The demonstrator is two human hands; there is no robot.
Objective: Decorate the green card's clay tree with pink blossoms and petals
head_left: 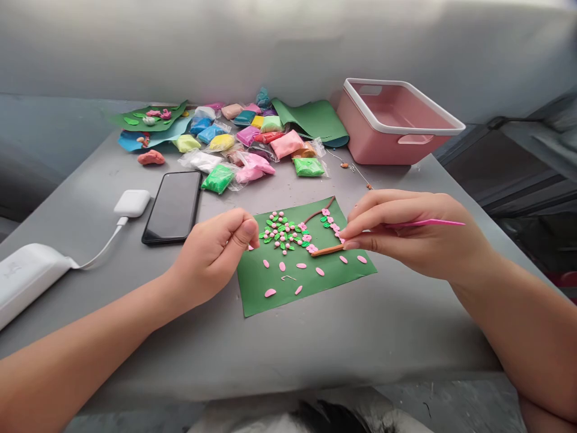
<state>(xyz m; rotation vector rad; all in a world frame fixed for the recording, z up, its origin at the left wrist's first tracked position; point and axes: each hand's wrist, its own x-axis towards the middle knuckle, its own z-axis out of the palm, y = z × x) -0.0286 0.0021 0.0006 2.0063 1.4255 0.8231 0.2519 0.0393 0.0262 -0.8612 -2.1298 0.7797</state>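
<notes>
Your work centres on the green sheet [259, 300], which lies on the grey counter [180, 355] between your two hands and serves here as the landmark. Your left hand [219, 252] is at the sheet's upper left edge, its fingers curled in and the thumb pressed against them; whether something small is pinched inside, you cannot tell from this view. Your right hand [396, 231], over the sheet's right edge, grasps a slender pink tool [428, 222] whose shaft runs beneath the fingers; the fingertips are at the right end of an orange-brown strip [327, 250] on the sheet.

On the sheet's upper left portion, note the cluster [282, 231] of green leaves and pink beads. Pink blossoms [335, 227] with further leaves flank the strip's two ends, and a dark brown curved stem [318, 213] reaches the sheet's top edge. Loose pink petals [301, 266] are scattered over the sheet's lower half, near a thin pale thread [288, 278].

Left of the sheet lie a black phone [172, 205] and, farther out, a small white case [132, 203] attached to a white cable [101, 252]. Behind the sheet are colourful packets [220, 178]; behind it and to the right stands a pink bin [374, 141] with a white rim.
</notes>
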